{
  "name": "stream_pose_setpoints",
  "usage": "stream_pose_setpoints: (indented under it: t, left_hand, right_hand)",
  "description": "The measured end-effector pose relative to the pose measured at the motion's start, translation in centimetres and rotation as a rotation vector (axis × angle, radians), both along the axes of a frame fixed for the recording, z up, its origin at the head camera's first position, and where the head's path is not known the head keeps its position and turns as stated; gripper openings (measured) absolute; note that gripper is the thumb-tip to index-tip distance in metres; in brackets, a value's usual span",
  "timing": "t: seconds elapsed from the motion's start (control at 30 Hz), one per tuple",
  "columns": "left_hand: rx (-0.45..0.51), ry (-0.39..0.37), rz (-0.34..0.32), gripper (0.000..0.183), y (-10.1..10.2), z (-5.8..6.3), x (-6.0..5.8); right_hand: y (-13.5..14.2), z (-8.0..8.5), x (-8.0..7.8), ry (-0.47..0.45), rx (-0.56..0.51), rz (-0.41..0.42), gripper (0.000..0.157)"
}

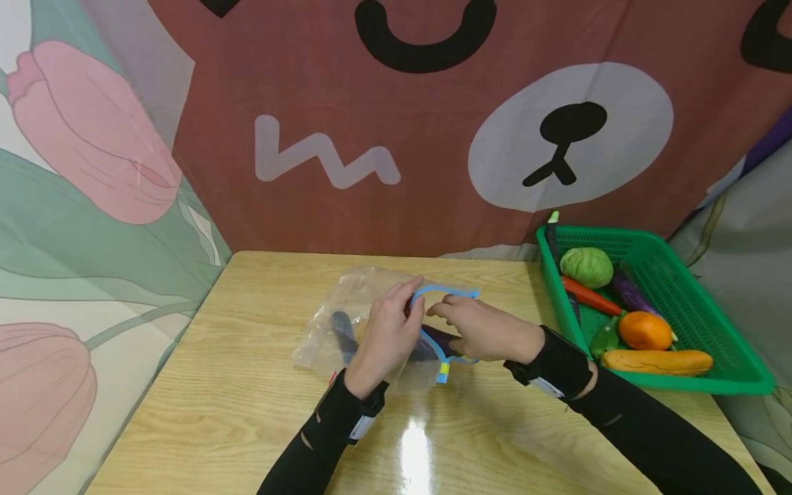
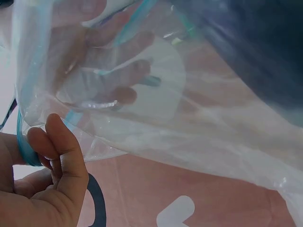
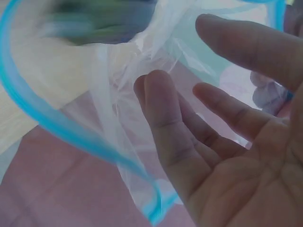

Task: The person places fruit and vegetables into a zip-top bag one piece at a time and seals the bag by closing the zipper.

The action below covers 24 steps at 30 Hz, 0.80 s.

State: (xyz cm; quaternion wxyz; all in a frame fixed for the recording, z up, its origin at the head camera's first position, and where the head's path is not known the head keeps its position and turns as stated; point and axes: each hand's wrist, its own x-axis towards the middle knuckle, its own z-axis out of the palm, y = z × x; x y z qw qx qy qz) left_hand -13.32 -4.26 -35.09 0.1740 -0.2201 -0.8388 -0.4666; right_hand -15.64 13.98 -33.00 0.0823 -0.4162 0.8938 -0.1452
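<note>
A printed cloth (image 1: 334,220) fills the far side of the room: brown with a bear's pale muzzle towards the right, big pink flowers and green leaves to the left. Against it stands the wooden table (image 1: 204,385), pale-grained and glossy enough to throw back a glare on its near side. A green basket (image 1: 736,344) sits at the table's right, probably to leave the middle for handwork. There a clear plastic bag (image 1: 322,313) lies with its mouth facing right, which likely suits a reach from that side. The left hand (image 1: 386,337) grips the rim, fingers curled round the blue edging, seemingly to hold the mouth apart. The right hand (image 1: 495,330) is at the mouth, fingers loosely bent, thumb apart, holding nothing that shows; whether it touches the plastic I cannot tell. Inside the bag lies a dark purple vegetable (image 1: 344,333), perhaps more than one, partly hidden. The basket groups a long yellow vegetable (image 1: 657,361), a cabbage (image 1: 586,267) and an orange fruit (image 1: 645,330) with others. Smallest, a yellow-and-blue tab (image 1: 444,371) hangs at the mouth's near side.
</note>
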Motion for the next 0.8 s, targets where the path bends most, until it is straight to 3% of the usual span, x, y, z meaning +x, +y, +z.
stream_pose_setpoints:
  t: [0.37, 0.53, 0.8]
  left_hand:
    - [0.018, -0.012, 0.0, 0.035, -0.2, 0.1, -0.1]
    - [0.022, -0.002, 0.003, 0.035, -0.2, 0.1, -0.1]
    - [0.015, -0.001, 0.0, 0.035, -0.2, 0.0, -0.1]
  right_hand:
    - [2.7, -0.2, 0.0, 0.019, -0.038, -0.054, 0.031]
    - [4.0, -0.3, -0.2, 0.046, -0.074, -0.077, 0.013]
    - [8.0, -0.1, -0.8, 0.008, -0.076, -0.298, 0.003]
